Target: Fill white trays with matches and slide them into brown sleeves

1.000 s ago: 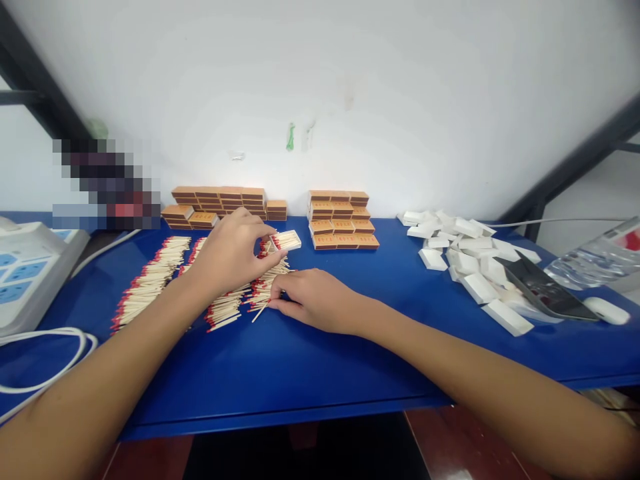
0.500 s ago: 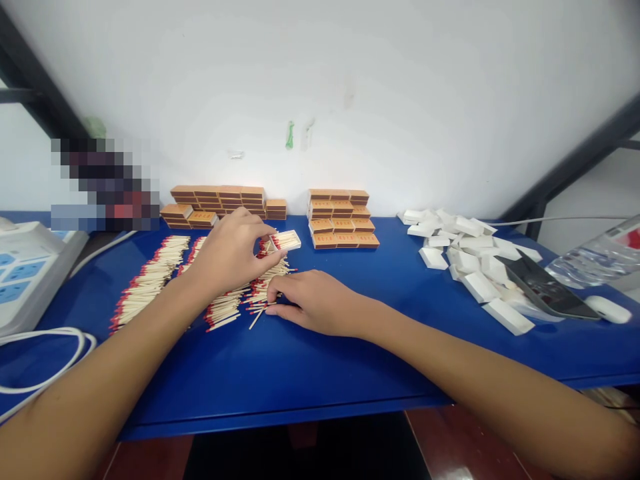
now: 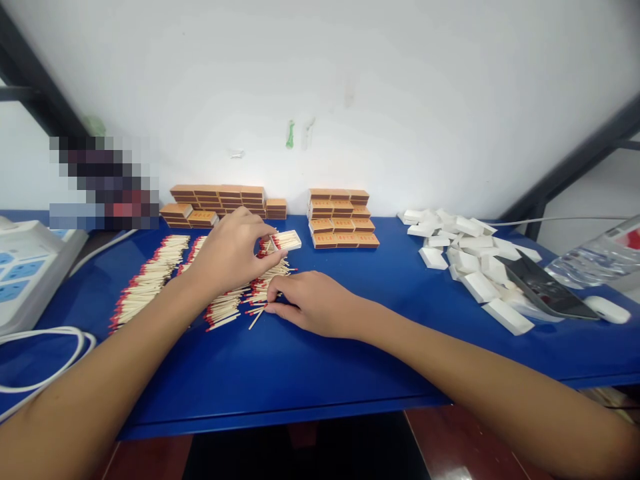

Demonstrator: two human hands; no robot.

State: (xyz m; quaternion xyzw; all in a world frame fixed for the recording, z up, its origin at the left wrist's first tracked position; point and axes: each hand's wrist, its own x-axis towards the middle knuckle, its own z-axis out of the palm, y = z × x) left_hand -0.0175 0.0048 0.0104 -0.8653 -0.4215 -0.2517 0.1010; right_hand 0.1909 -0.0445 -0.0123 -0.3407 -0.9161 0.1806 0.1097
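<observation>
My left hand point(image 3: 237, 243) is closed around a small white matchbox tray point(image 3: 295, 241), gripped between thumb and fingers. Several red-tipped matches lie inside that tray. Lower and to the right, my right hand point(image 3: 315, 303) is closed in a pinch at the near end of a row of matches point(image 3: 260, 290); a match appears to be between its fingertips, partly hidden. One loose match point(image 3: 257, 319) rests on the blue table just left of those fingertips. Further left lie more rows of matches point(image 3: 150, 280), partly covered by my left hand and forearm.
Stacked matchboxes point(image 3: 343, 223) stand against the wall, with another stack point(image 3: 217, 193) behind my left hand. On the right are a heap of white trays point(image 3: 467, 243), a phone-like black device point(image 3: 547, 283) and a white mouse point(image 3: 607, 309). A power strip point(image 3: 25, 273) and white cable point(image 3: 75, 333) occupy the left.
Hardly anything differs. Both hands hold almost the same places, with only a tiny shift of the right fingertips at the matches.
</observation>
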